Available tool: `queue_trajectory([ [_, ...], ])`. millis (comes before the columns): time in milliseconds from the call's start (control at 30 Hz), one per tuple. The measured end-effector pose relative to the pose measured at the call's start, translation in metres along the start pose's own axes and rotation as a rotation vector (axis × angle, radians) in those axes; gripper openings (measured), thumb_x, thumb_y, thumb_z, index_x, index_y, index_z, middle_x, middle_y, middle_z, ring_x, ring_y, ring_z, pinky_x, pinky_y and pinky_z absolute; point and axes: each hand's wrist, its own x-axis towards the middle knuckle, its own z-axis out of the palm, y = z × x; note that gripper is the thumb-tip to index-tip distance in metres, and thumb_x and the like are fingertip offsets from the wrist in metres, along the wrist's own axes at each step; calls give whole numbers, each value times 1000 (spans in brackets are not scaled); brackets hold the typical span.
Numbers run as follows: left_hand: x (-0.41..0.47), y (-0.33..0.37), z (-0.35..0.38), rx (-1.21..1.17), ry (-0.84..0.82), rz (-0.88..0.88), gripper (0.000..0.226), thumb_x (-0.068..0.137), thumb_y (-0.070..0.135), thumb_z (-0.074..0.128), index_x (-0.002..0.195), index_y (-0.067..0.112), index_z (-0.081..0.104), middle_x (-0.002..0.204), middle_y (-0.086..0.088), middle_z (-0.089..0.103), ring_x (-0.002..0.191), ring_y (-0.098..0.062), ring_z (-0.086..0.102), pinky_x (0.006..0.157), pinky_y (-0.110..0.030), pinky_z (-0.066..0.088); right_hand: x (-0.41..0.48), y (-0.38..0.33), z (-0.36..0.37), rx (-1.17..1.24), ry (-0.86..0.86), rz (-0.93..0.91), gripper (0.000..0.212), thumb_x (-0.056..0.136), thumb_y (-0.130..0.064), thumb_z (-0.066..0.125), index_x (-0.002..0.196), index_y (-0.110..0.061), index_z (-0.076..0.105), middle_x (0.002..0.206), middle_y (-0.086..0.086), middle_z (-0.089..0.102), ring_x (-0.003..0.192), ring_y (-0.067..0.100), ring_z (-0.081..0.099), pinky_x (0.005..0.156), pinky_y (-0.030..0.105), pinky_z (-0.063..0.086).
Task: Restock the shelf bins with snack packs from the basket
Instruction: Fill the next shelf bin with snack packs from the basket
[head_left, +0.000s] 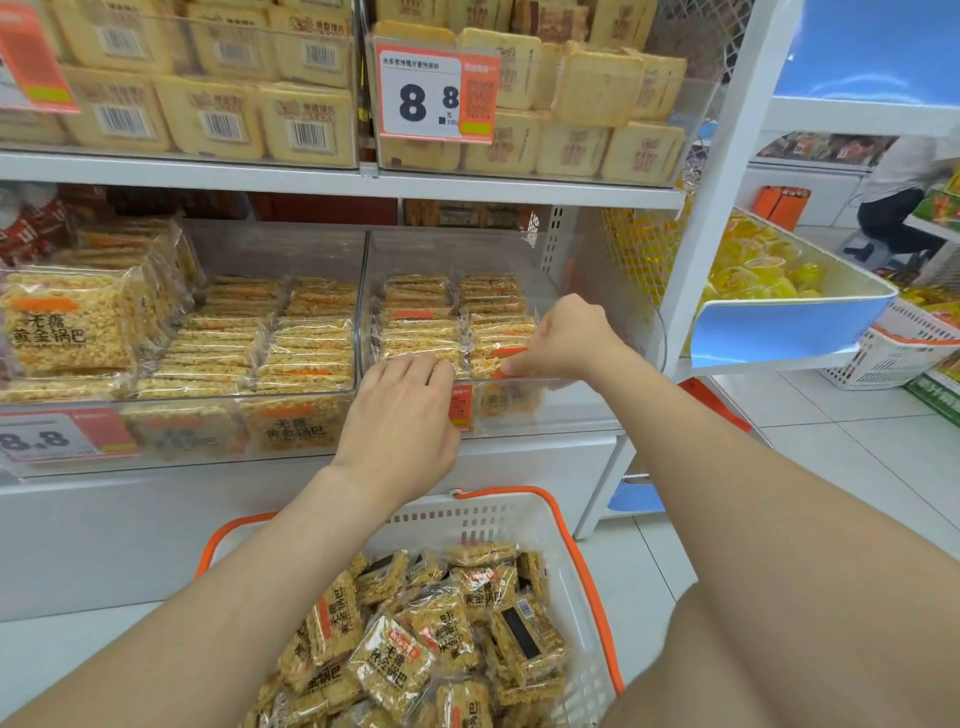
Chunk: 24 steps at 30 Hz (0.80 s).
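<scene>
I am tucking a pack (501, 358) into the front row of the clear bin (597, 410) at the right end of the middle shelf (545, 457). Doing it well means standing the pack on edge like its neighbours. I should slide it down rather than force it, since the crisp cake inside would probably crack under a hard push.

My right hand (563, 338) is reaching in from four o'clock with the wrist bent down. Its thumb and fingertips are pinching the pack's top edge just inside the bin's front wall.

My left hand (400, 415) is reaching up from seven o'clock, palm down over the front rim. Its fingers are lying nearly straight and pressing on the standing packs (415, 338) at nine o'clock of the right hand, and it is holding nothing that I can make out. I judge that it is steadying the row so a gap is open for the new pack.

The other snack packs (415, 649) are lying heaped in the basket (519, 509) at six o'clock, under both forearms, so plenty is left to shelve.
</scene>
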Motion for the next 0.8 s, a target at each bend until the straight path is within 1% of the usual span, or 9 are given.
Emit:
queue_trajectory([
  [67, 0, 0, 0, -13, -8, 4, 28, 88, 24, 52, 114, 15, 59, 118, -3, 64, 112, -27, 59, 99, -41, 46, -1, 10, -5, 47, -39, -60, 31, 80, -38, 90, 85, -10, 80, 85, 4, 78, 77, 12, 75, 72, 31, 64],
  [133, 0, 0, 0, -25, -13, -1, 30, 90, 24, 52, 117, 15, 59, 121, -3, 64, 115, -26, 58, 103, -40, 44, -5, 20, -8, 73, -47, -112, 14, 91, -27, 79, 88, -14, 83, 93, 3, 79, 89, 11, 72, 87, 30, 61],
  [267, -8, -2, 3, -150, 148, 54, 42, 90, 9, 60, 131, 5, 61, 140, -14, 59, 137, -33, 51, 118, -48, 41, -18, 21, -4, -114, 121, -326, 21, 95, -15, 62, 103, -15, 82, 103, 0, 76, 102, 16, 68, 93, 32, 54],
  [367, -18, -5, 9, -134, 366, 297, 20, 88, -1, 59, 105, 3, 68, 111, -13, 64, 105, -34, 59, 87, -46, 50, -42, 4, -12, -7, 216, -494, 17, 88, -16, 63, 83, -21, 78, 71, -15, 66, 72, 2, 61, 77, 28, 54],
  [433, -27, -8, 16, -108, 367, 405, 10, 84, 1, 60, 91, 5, 66, 93, -10, 60, 83, -31, 54, 68, -42, 44, -61, -5, -14, -38, 73, -564, 17, 85, -19, 63, 74, -20, 76, 65, -9, 68, 67, 6, 64, 73, 28, 55],
  [500, -40, -13, 29, -147, 235, 448, 8, 84, 7, 58, 89, 10, 64, 81, -3, 56, 66, -26, 50, 56, -38, 41, -79, -9, -7, -164, -200, -576, 20, 87, -21, 63, 75, -14, 77, 67, -1, 72, 66, 11, 66, 71, 31, 57],
  [600, -59, -16, 49, -151, -83, 401, 12, 89, 26, 50, 92, 22, 61, 72, 6, 57, 52, -23, 53, 45, -32, 43, -95, -7, 17, -330, -600, -527, 20, 96, -25, 62, 97, -15, 79, 74, 1, 77, 71, 10, 73, 74, 33, 61],
  [700, -73, -20, 65, -5, -542, 283, 18, 94, 31, 43, 97, 25, 60, 87, 6, 66, 73, -22, 64, 64, -37, 55, -99, -8, 55, -487, -754, -517, 27, 100, -31, 59, 119, -17, 74, 114, 2, 76, 104, 23, 72, 94, 43, 59],
  [800, -88, -28, 81, 84, -833, 175, 22, 96, 22, 46, 102, 20, 67, 102, -1, 67, 87, -23, 66, 76, -39, 59, -100, -9, 85, -633, -767, -538, 39, 99, -26, 54, 130, -8, 69, 135, 14, 67, 125, 37, 62, 104, 54, 54],
])
